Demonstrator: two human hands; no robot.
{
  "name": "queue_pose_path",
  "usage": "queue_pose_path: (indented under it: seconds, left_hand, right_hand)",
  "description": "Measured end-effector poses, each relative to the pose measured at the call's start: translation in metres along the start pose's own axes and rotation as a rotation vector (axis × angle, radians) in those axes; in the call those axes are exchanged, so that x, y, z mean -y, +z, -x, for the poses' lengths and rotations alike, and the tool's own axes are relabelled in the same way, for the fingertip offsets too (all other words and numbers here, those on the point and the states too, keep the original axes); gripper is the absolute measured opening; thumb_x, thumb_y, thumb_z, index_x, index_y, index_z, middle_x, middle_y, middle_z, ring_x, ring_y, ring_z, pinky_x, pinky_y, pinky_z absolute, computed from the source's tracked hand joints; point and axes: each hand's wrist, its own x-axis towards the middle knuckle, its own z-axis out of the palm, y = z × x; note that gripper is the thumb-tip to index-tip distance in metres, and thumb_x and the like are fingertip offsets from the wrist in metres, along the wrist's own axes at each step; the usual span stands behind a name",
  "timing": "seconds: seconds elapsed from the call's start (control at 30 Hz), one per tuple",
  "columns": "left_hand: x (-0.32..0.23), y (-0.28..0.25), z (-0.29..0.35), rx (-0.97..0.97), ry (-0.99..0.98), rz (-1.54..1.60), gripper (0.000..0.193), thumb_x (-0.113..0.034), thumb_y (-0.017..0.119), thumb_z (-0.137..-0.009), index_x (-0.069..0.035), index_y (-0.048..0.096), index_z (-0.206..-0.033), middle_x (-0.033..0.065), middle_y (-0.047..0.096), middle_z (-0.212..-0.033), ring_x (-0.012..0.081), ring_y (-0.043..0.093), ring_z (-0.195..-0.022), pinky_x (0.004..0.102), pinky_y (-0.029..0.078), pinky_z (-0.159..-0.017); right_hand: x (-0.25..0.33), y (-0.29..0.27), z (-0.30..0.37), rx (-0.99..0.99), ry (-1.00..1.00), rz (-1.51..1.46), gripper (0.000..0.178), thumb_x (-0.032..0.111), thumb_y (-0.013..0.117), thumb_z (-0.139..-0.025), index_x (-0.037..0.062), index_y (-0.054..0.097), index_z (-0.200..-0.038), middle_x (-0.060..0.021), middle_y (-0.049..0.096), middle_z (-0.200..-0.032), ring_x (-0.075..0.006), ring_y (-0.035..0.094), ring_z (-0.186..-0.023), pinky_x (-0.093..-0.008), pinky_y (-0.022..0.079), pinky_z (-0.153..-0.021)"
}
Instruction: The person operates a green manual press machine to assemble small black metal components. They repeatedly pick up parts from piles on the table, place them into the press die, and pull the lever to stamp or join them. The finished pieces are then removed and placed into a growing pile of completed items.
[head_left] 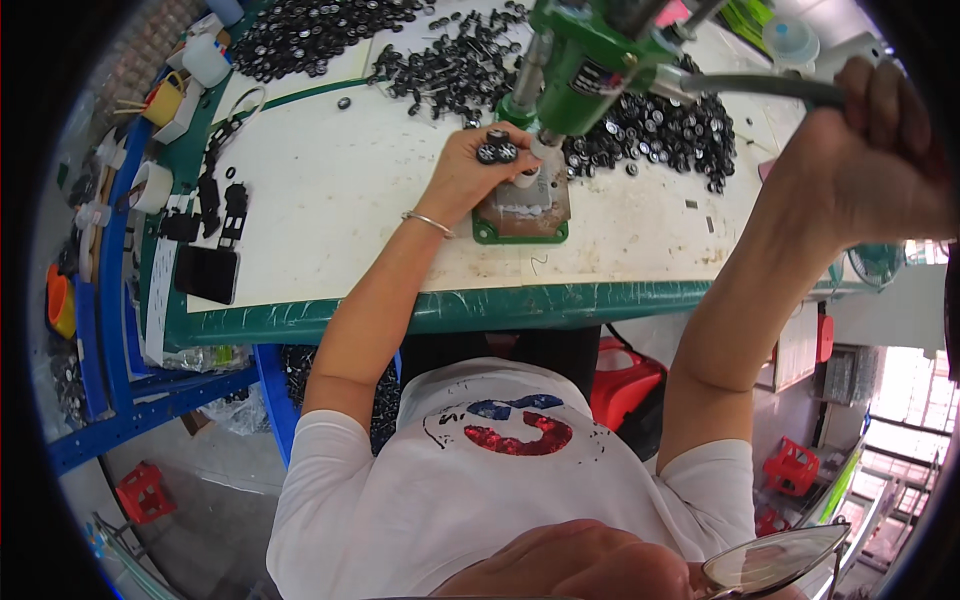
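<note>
Gripping a cluster of small black wheels (497, 150), a person's left hand (462, 165) works just left of the ram of a green press (592, 85), the wheels' round faces turned up toward the camera and their axles hidden from view. The ram points down at the base plate (520, 225), while loose black wheels (655, 135) lie heaped beyond; from the press the lever (765, 88) extends rightward, its long axis nearly level, to the right hand (880, 120), fingers curled around its end.

Green press (592, 88) partly off-frame above
</note>
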Motion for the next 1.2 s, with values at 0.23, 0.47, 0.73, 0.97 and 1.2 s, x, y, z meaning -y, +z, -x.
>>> queue_pose_path:
  seconds: [0.23, 0.47, 0.73, 0.97, 1.2]
  left_hand:
    - [0.005, 0.002, -0.006, -0.01, 0.024, -0.033, 0.012, -0.003, 0.075, -0.075, -0.002, 0.068, -0.085, -0.0006, 0.065, -0.08, 0.0065, 0.057, -0.068, 0.0224, 0.047, -0.065]
    - [0.002, 0.004, -0.006, -0.014, -0.048, 0.02, 0.014, -0.01, 0.074, -0.078, -0.005, 0.068, -0.089, 0.0, 0.066, -0.082, 0.0049, 0.056, -0.069, 0.02, 0.043, -0.059]
    - [0.004, -0.061, -0.025, -0.347, -0.121, 0.293, 0.019, -0.017, 0.073, -0.077, -0.004, 0.065, -0.089, 0.0036, 0.067, -0.081, 0.0065, 0.055, -0.06, 0.0194, 0.032, -0.046]
    - [0.028, -0.105, -0.034, -0.672, -0.194, -0.473, 0.028, -0.027, 0.076, -0.074, -0.001, 0.064, -0.073, 0.0054, 0.065, -0.063, 0.0132, 0.062, -0.055, 0.0273, 0.047, -0.052]
    - [0.012, -0.109, -0.058, -0.495, -0.302, -1.105, 0.036, -0.034, 0.077, -0.068, 0.0, 0.07, -0.078, 0.0179, 0.069, -0.078, 0.0313, 0.068, -0.074, 0.0367, 0.053, -0.069]
  right_hand:
    - [0.009, 0.013, -0.006, 0.163, 0.044, -0.164, 0.023, 0.028, 0.055, -0.086, 0.0052, 0.052, -0.08, -0.0019, 0.05, -0.068, -0.0122, 0.044, -0.055, -0.0257, 0.036, -0.053]
    - [-0.074, -0.023, -0.073, 0.044, 0.262, -0.205, 0.01, 0.014, 0.052, -0.091, 0.0055, 0.054, -0.086, 0.0015, 0.043, -0.065, -0.0087, 0.038, -0.054, -0.0223, 0.03, -0.05]
    - [-0.123, 0.007, -0.055, -0.137, 0.322, 0.172, 0.028, 0.03, 0.049, -0.096, 0.0057, 0.06, -0.088, -0.0012, 0.056, -0.07, -0.01, 0.052, -0.055, -0.0235, 0.042, -0.045]
    - [-0.117, -0.05, 0.065, -0.214, 0.655, 0.438, 0.028, 0.03, 0.058, -0.087, 0.0031, 0.062, -0.09, -0.004, 0.062, -0.074, -0.0106, 0.057, -0.063, -0.0244, 0.044, -0.059]
    - [-0.124, -0.117, 0.226, 0.318, 0.758, 1.076, 0.021, 0.019, 0.068, -0.08, 0.0047, 0.064, -0.095, -0.0076, 0.064, -0.09, -0.0193, 0.059, -0.069, -0.0317, 0.048, -0.066]
